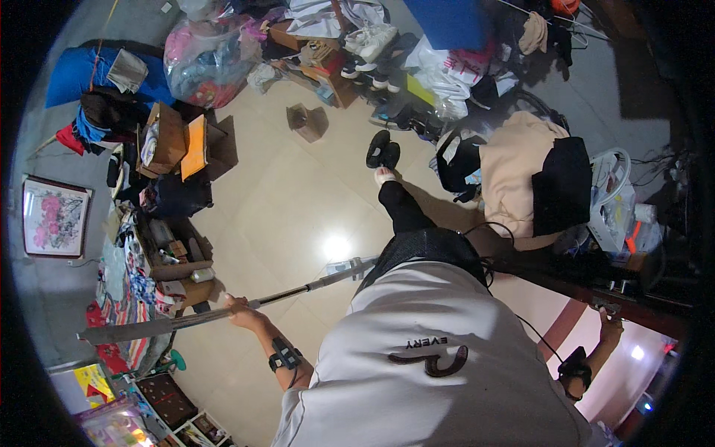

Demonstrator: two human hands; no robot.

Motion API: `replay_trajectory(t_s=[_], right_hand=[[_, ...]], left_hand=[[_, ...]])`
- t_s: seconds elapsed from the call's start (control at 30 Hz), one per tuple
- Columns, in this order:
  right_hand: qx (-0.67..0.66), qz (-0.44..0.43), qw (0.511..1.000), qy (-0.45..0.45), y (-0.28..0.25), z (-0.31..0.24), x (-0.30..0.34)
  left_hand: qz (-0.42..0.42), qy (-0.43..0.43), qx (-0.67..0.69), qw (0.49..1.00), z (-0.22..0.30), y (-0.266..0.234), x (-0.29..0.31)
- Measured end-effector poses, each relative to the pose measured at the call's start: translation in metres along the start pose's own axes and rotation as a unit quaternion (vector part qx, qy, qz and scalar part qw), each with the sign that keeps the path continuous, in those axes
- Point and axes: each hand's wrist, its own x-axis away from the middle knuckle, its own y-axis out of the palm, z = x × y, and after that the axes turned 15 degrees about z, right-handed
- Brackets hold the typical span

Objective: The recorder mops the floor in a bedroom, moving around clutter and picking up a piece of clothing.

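Note:
My left hand (244,313) is closed around a long grey pole (305,288), which looks like a mop handle. Its thick grip end reaches out to the left, and its other end runs toward my legs. By that end a pale flat piece (344,267) shows on the floor; I cannot tell whether it is joined to the pole. Far to the right, my right hand (611,328) has its fingers on a metal door handle (605,304) at the edge of a dark brown door (573,287). Dark straps with small devices sit on both wrists.
Beige tiles (283,171) cover the floor, with a small open cardboard box (307,123) on them. Boxes (160,138) and a cluttered bench (167,246) line the left. Shoes (372,78) and bags stand at the back. Peach clothing (518,171) is heaped at right.

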Motion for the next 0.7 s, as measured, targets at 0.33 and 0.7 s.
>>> replay_trajectory(t_s=[0.33, 0.7], right_hand=[[-0.002, 0.046, 0.999, -0.014, 0.044, 0.036, -0.009], [0.057, 0.008, 0.997, -0.047, 0.033, 0.028, -0.005]], left_hand=[[-0.024, -0.025, 0.062, 0.997, -0.004, 0.001, -0.002], [-0.027, -0.047, 0.059, 0.997, 0.002, 0.027, 0.006]])
